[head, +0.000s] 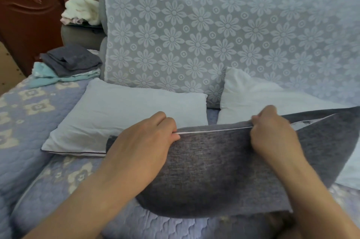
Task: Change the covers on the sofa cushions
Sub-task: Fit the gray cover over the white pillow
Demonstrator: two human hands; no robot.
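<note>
A carved dark-red wooden door (29, 9) stands far up-left of the hands, with fluffy cream fabric (83, 8) piled on the sofa armrest (81, 35) just beside it.

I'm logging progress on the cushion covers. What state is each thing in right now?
Grey cover: held up, top edge stretched between both hands, partly open at right.
Left hand: pinching the cover's edge.
Right hand: pinching the cover's edge.
Left white cushion: bare, lying flat on the seat.
Right white cushion: bare, leaning against the backrest.
Folded cloths: stacked, untouched.
</note>
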